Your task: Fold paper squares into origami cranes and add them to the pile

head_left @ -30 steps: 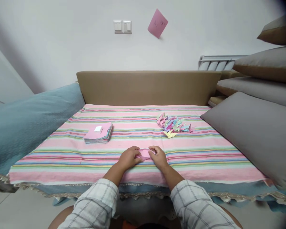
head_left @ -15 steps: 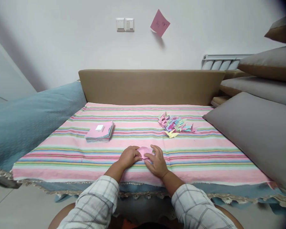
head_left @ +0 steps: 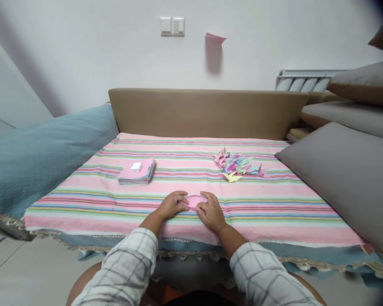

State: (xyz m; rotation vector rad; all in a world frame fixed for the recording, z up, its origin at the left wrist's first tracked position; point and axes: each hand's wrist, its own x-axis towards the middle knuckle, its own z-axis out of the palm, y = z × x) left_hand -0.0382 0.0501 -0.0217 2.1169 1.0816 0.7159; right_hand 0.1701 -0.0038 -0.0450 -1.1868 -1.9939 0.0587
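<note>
A small piece of pink folded origami paper is held low over the striped cloth, between both my hands. My left hand pinches its left end with thumb and fingers. At the other end, my right hand grips it, thumb at the near edge and fingers at the far edge. The paper's middle bows open into a rounded shape; my fingertips hide its ends. Beyond my right hand lies a heap of colourful folded paper cranes. Left of centre sits a stack of square paper with a small white block on top.
The striped cloth covers a seat with a brown backrest. Grey cushions pile up at the right, and a blue-covered armrest borders the left. A pink note sticks out from the wall.
The pink paper between my hands has gone from a flatter piece to a bowed-open, rounded shape. The wall note has swung upward from its lower edge. My view has shifted slightly.
</note>
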